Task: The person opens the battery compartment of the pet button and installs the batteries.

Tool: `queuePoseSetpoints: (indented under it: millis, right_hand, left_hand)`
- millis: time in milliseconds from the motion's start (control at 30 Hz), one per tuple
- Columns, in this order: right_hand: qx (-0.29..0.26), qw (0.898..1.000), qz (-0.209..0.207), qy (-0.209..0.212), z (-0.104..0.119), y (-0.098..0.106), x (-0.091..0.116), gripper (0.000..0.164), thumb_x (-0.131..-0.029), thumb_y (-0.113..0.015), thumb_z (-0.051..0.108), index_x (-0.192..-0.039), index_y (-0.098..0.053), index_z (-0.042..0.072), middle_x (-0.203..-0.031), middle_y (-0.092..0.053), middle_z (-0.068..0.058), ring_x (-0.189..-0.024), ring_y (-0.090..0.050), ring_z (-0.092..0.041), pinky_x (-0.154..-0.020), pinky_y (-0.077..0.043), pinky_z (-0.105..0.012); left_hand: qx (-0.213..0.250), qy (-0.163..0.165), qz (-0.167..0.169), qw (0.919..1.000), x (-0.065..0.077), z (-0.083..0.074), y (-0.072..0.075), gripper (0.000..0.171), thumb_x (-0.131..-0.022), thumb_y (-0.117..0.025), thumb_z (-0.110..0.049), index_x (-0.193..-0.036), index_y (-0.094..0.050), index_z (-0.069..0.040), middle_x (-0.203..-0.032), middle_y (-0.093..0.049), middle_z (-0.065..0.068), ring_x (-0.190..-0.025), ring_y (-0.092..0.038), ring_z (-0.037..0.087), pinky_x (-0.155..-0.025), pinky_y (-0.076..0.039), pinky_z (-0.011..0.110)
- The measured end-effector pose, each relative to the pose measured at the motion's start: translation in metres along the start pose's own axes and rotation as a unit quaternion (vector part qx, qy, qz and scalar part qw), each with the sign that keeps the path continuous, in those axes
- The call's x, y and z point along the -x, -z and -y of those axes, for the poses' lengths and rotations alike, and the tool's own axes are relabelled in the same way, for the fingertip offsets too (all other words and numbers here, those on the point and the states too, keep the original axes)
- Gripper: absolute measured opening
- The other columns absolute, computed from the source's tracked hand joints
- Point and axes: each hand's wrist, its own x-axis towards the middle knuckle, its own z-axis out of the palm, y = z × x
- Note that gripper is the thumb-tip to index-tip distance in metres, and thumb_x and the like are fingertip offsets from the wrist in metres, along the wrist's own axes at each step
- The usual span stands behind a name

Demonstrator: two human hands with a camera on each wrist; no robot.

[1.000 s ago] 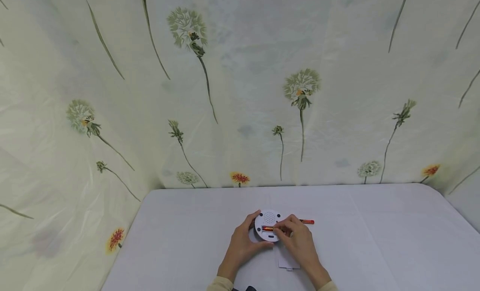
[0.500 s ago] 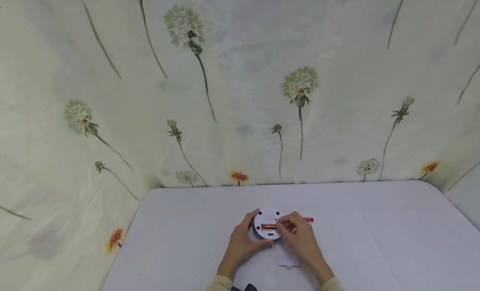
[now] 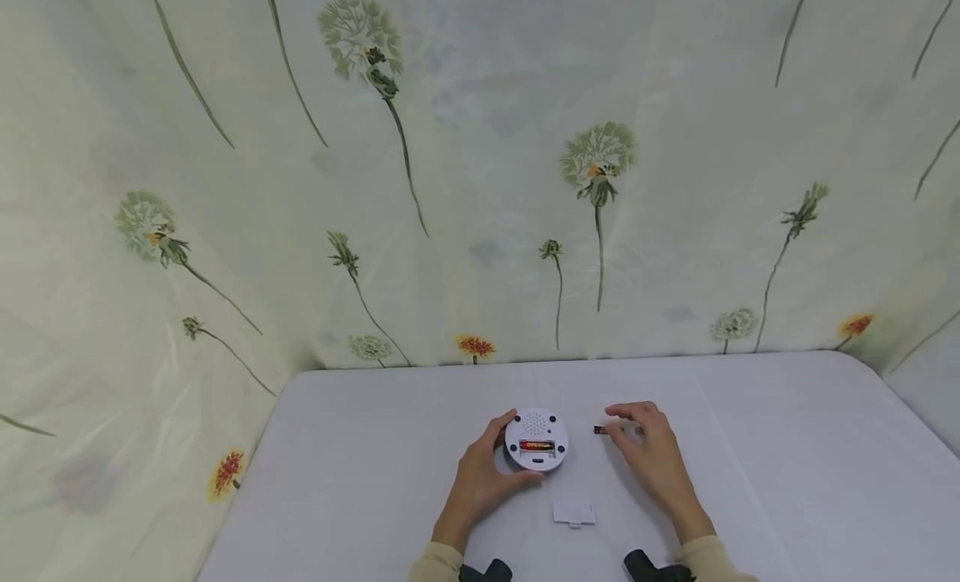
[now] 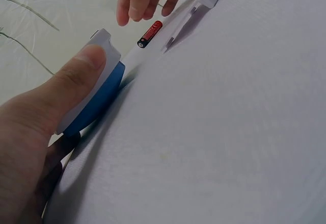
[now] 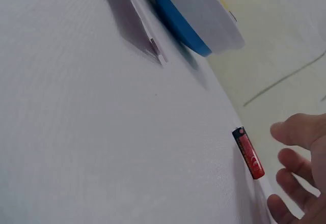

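Observation:
A round white device [image 3: 536, 426] with a blue side [image 4: 99, 102] is gripped at its left edge by my left hand [image 3: 483, 475], thumb in front and fingers behind. Its underside faces up, showing a speaker grille, dark feet and an uncovered battery compartment. One red battery [image 3: 537, 446] lies in that compartment. A second red-and-black battery [image 5: 248, 153] rests on the table to the right of the device. Over it hovers my right hand [image 3: 654, 450], thumb and fingers spread apart and holding nothing; in the right wrist view the fingertips are close beside the battery.
The white battery cover [image 3: 573, 514] lies on the white-clothed table [image 3: 375, 465], in front of the device. A curtain [image 3: 480, 190] printed with dandelions hangs behind the table. Dark wrist gear [image 3: 656, 567] shows at the bottom edge.
My right hand has left the battery in the compartment and moved right to the loose battery. The left hand keeps its grip on the device. The head view has tilted slightly down.

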Motion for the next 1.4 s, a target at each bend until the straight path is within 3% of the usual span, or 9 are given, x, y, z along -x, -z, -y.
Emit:
queuePoseSetpoints:
  millis: [133, 367, 867, 1100, 1400]
  right_hand:
    - [0.024, 0.999, 0.037, -0.002, -0.005, 0.0, -0.001, 0.03, -0.086, -0.068, 0.014, -0.116, -0.065, 0.008, -0.113, -0.057, -0.013, -0.108, -0.049, -0.031, -0.089, -0.042, -0.051]
    - [0.063, 0.996, 0.056, 0.01, -0.009, 0.0, 0.0, 0.03, -0.082, -0.069, 0.009, -0.112, -0.067, 0.007, -0.113, -0.058, -0.015, -0.107, -0.05, -0.035, -0.089, -0.04, -0.053]
    - [0.069, 0.996, 0.032, 0.036, -0.009, -0.009, 0.001, 0.015, -0.079, -0.073, 0.008, -0.092, -0.07, 0.013, -0.094, -0.062, -0.003, -0.094, -0.051, -0.026, -0.078, -0.037, -0.041]
    - [0.068, 0.997, 0.04, 0.017, -0.005, -0.008, 0.002, 0.012, -0.081, -0.073, 0.012, -0.092, -0.068, 0.014, -0.086, -0.062, 0.001, -0.095, -0.051, -0.023, -0.079, -0.035, -0.04]
    - [0.053, 0.997, 0.045, 0.016, -0.002, -0.007, 0.004, 0.013, -0.084, -0.07, 0.013, -0.096, -0.067, 0.015, -0.093, -0.063, 0.002, -0.094, -0.053, -0.021, -0.081, -0.035, -0.04]
  left_hand:
    - [0.001, 0.004, 0.001, 1.0, -0.001, 0.001, 0.0, 0.097, -0.061, -0.082, -0.053, -0.144, -0.033, -0.038, -0.135, -0.055, -0.008, -0.126, -0.05, 0.009, -0.103, -0.043, 0.044]
    - [0.008, -0.003, 0.0, 1.0, -0.002, 0.001, -0.003, 0.096, -0.061, -0.081, -0.055, -0.143, -0.034, -0.039, -0.134, -0.056, -0.009, -0.125, -0.052, 0.009, -0.102, -0.044, 0.043]
    - [0.002, 0.006, 0.003, 1.0, 0.001, 0.0, 0.002, 0.096, -0.062, -0.081, -0.055, -0.143, -0.033, -0.037, -0.136, -0.053, -0.012, -0.127, -0.049, 0.008, -0.103, -0.042, 0.046]
    - [0.003, 0.008, -0.001, 1.0, 0.001, 0.001, 0.001, 0.095, -0.061, -0.081, -0.055, -0.142, -0.033, -0.039, -0.136, -0.053, -0.012, -0.127, -0.049, 0.007, -0.103, -0.043, 0.043]
    - [-0.006, 0.01, 0.002, 0.9999, 0.0, 0.001, 0.001, 0.094, -0.061, -0.079, -0.059, -0.141, -0.031, -0.045, -0.135, -0.054, -0.012, -0.126, -0.05, 0.007, -0.102, -0.044, 0.043]
